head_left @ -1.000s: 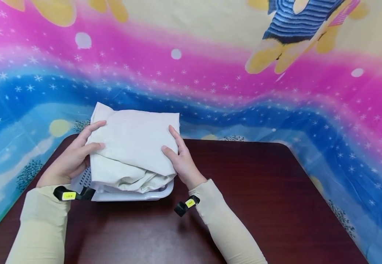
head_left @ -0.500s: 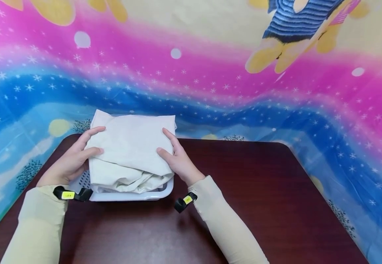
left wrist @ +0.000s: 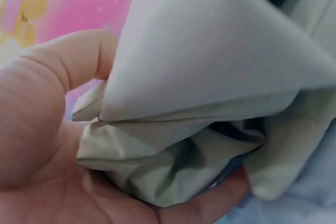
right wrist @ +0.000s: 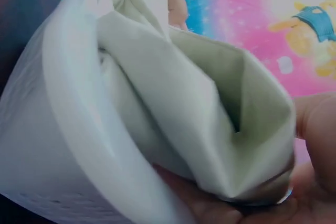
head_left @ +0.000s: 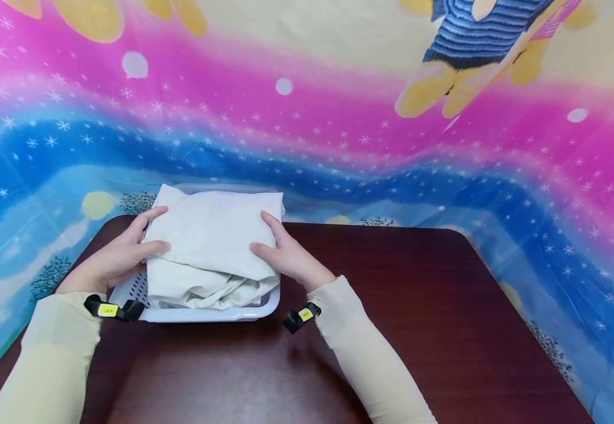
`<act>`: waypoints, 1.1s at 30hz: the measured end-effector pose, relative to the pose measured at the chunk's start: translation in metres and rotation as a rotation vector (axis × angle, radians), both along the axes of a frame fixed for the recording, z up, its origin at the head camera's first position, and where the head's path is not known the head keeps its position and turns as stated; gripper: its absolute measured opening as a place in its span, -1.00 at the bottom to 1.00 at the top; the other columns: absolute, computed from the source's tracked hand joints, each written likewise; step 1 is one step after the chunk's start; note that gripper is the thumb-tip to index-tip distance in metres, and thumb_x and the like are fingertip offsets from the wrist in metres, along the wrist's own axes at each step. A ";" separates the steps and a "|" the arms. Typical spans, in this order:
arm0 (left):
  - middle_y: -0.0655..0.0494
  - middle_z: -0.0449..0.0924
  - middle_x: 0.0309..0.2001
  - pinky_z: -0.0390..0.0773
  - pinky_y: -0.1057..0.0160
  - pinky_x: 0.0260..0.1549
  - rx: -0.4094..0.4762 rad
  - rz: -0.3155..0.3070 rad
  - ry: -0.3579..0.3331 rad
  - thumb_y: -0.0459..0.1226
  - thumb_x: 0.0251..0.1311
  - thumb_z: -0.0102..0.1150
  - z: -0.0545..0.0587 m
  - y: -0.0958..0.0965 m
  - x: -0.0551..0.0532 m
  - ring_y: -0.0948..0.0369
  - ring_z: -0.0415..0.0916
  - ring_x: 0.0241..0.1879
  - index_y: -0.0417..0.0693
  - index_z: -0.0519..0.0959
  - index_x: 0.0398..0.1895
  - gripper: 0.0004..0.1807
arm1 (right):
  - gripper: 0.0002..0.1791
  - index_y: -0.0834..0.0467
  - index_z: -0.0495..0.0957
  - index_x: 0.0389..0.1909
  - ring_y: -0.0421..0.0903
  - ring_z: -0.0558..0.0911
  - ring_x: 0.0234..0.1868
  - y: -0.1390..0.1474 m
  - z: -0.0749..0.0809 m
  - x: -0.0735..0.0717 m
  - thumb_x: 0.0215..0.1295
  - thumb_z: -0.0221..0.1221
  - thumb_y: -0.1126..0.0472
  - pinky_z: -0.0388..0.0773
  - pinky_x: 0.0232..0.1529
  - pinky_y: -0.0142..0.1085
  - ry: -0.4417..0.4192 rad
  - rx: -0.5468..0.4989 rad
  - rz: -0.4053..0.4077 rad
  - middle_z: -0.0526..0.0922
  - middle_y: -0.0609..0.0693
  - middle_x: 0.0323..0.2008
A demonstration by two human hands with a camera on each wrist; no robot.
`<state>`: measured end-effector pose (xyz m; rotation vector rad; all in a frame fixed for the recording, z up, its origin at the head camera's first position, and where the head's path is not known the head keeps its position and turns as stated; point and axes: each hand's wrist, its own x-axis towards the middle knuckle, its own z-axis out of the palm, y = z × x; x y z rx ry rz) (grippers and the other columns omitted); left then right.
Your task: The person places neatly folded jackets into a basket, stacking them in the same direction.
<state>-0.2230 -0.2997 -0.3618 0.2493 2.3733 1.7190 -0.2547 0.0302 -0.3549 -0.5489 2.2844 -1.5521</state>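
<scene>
A folded off-white cloth (head_left: pixel 211 229), with loose creases along its near edge, sits within the rim of a white plastic basket (head_left: pixel 206 315). My left hand (head_left: pixel 113 253) grips its left side, thumb on top; in the left wrist view the fingers (left wrist: pixel 220 198) curl under the folds. My right hand (head_left: pixel 296 256) holds the opposite side, thumb on the upper layer. From the right wrist, the cloth (right wrist: pixel 168 87) bulges above the basket rim (right wrist: pixel 79 108), and fingers (right wrist: pixel 205 205) reach beneath it beside that rim. Most of the basket's inside is hidden.
The basket stands at the left of a dark reddish-brown table (head_left: pixel 392 306) with rounded far corners. Behind the table hangs a colourful printed backdrop (head_left: pixel 339 118). Each wrist carries a black strap mount (head_left: pixel 113 309).
Both hands have lowered the cloth into the basket's opening. The basket's far rim, covered by the cloth earlier, now shows behind it. Both hands keep their grip.
</scene>
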 end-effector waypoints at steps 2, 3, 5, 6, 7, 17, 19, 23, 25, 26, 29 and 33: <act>-0.37 -0.31 0.57 0.58 -0.14 0.04 -0.065 -0.001 0.002 -0.16 0.51 0.06 0.003 0.000 0.003 -0.24 0.25 0.31 0.21 -0.46 0.64 -0.02 | -0.14 -0.19 -0.06 0.63 -0.09 0.15 0.53 0.002 0.003 0.003 0.45 0.17 -0.02 0.27 0.43 -0.06 0.051 0.070 -0.011 0.03 -0.06 0.59; -0.39 -0.31 0.56 0.52 -0.24 0.10 -0.101 0.003 0.002 -0.12 0.51 0.07 0.005 0.000 0.005 -0.31 0.19 0.34 0.20 -0.47 0.64 0.00 | -0.15 -0.17 -0.03 0.63 -0.07 0.19 0.52 0.003 0.005 0.004 0.44 0.18 -0.03 0.30 0.41 -0.05 0.087 0.112 -0.019 0.08 -0.02 0.58; -0.45 -0.26 0.54 0.42 -0.34 0.16 -0.177 0.005 0.014 -0.06 0.50 0.08 0.009 -0.001 0.009 -0.36 0.17 0.36 0.14 -0.46 0.64 0.01 | -0.16 -0.10 0.03 0.62 -0.02 0.27 0.48 0.005 0.009 0.009 0.41 0.19 -0.04 0.34 0.38 -0.05 0.164 0.199 -0.036 0.18 0.05 0.53; -0.47 -0.24 0.53 0.36 -0.38 0.19 -0.222 0.009 0.021 -0.02 0.48 0.09 0.012 -0.001 0.010 -0.37 0.16 0.37 0.11 -0.44 0.65 0.02 | -0.16 -0.07 0.05 0.61 0.00 0.32 0.44 0.006 0.011 0.011 0.40 0.20 -0.04 0.38 0.35 -0.06 0.200 0.242 -0.049 0.24 0.09 0.50; -0.48 -0.22 0.53 0.32 -0.41 0.20 -0.267 0.011 0.029 0.00 0.47 0.11 0.014 -0.002 0.012 -0.39 0.14 0.37 0.08 -0.41 0.65 0.03 | -0.16 -0.04 0.08 0.60 0.01 0.35 0.41 0.008 0.013 0.013 0.39 0.21 -0.04 0.40 0.33 -0.05 0.230 0.277 -0.060 0.27 0.13 0.46; -0.55 -0.23 0.50 0.14 -0.52 0.22 -0.594 -0.039 0.116 0.06 0.21 0.38 0.028 0.013 0.020 -0.45 -0.19 0.44 -0.28 -0.21 0.61 0.21 | 0.15 -0.13 -0.11 0.65 0.08 -0.08 0.60 0.013 0.003 -0.010 0.19 0.38 -0.20 0.31 0.39 0.10 0.292 0.329 -0.115 -0.22 0.04 0.62; -0.56 -0.35 0.51 0.10 -0.53 0.22 -0.605 -0.047 0.104 0.05 0.14 0.45 0.027 0.015 0.020 -0.47 -0.29 0.45 -0.29 -0.23 0.61 0.28 | 0.21 -0.18 -0.21 0.65 0.03 -0.22 0.62 0.012 -0.001 -0.017 0.16 0.38 -0.26 0.24 0.42 0.13 0.288 0.346 -0.086 -0.35 -0.07 0.64; -0.54 -0.58 0.50 0.01 -0.57 0.22 -0.618 -0.056 0.070 0.05 0.02 0.53 0.024 0.017 0.020 -0.49 -0.47 0.46 -0.30 -0.30 0.61 0.40 | 0.29 -0.22 -0.34 0.64 -0.03 -0.30 0.62 0.008 -0.009 -0.024 0.12 0.35 -0.36 0.17 0.46 0.12 0.270 0.371 -0.028 -0.49 -0.21 0.62; -0.53 -0.61 0.50 0.00 -0.57 0.23 -0.618 -0.065 0.058 0.06 0.00 0.55 0.023 0.018 0.019 -0.49 -0.48 0.46 -0.30 -0.34 0.60 0.44 | 0.31 -0.22 -0.38 0.63 -0.01 -0.26 0.62 0.005 -0.012 -0.025 0.12 0.35 -0.37 0.17 0.46 0.09 0.262 0.364 -0.005 -0.55 -0.25 0.60; -0.53 -0.60 0.51 -0.01 -0.57 0.23 -0.616 -0.072 0.052 0.06 -0.02 0.55 0.022 0.018 0.019 -0.49 -0.47 0.46 -0.30 -0.35 0.60 0.45 | 0.32 -0.21 -0.39 0.63 0.00 -0.24 0.62 0.004 -0.014 -0.026 0.12 0.35 -0.37 0.17 0.47 0.07 0.263 0.358 0.001 -0.56 -0.26 0.59; -0.52 -0.60 0.51 -0.04 -0.56 0.24 -0.617 -0.085 0.031 0.07 -0.04 0.56 0.021 0.018 0.019 -0.47 -0.48 0.47 -0.30 -0.39 0.60 0.49 | 0.34 -0.21 -0.42 0.63 0.09 -0.18 0.61 -0.001 -0.019 -0.026 0.11 0.35 -0.39 0.14 0.48 0.08 0.266 0.356 0.005 -0.59 -0.30 0.58; -0.54 -0.54 0.52 -0.06 -0.54 0.27 -0.643 -0.098 0.030 0.07 -0.06 0.58 0.020 0.017 0.018 -0.43 -0.50 0.49 -0.34 -0.37 0.59 0.50 | 0.33 -0.24 -0.45 0.62 0.23 -0.18 0.60 -0.005 -0.024 -0.025 0.11 0.32 -0.42 0.01 0.50 0.14 0.281 0.392 0.002 -0.57 -0.30 0.58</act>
